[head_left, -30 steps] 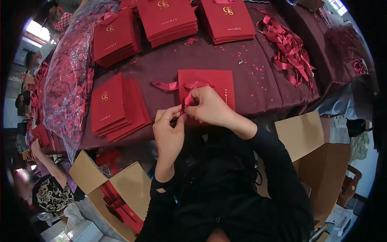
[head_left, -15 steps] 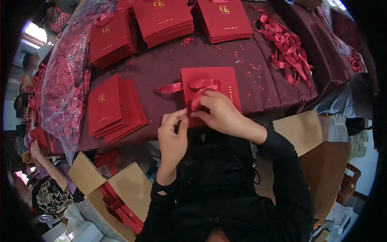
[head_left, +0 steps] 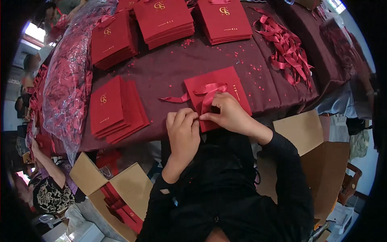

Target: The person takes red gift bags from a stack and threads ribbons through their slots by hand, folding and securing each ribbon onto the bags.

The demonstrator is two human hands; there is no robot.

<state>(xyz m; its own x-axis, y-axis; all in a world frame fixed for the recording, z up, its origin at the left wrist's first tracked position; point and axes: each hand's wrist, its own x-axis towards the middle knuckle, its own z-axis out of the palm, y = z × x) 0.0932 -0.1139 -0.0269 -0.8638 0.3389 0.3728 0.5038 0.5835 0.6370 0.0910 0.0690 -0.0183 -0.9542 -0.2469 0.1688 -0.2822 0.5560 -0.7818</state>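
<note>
Bag (head_left: 225,82) rotated, slid right | hands (head_left: 209,121) apparently pinching ribbon (head_left: 207,94)

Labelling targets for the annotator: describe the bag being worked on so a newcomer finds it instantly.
On the maroon cloth-covered table, look at the near edge in the middle, just ahead of the black sleeves. There lies a single flat red paper gift bag, with the left hand and right hand at its lower edge. Unlike the stacked bags around it, it lies alone with a red satin ribbon threaded through it.

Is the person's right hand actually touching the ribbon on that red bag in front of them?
Touching. In the head view, the right hand pinches the ribbon against the red bag; its fingertips overlap the ribbon with no gap.
</note>
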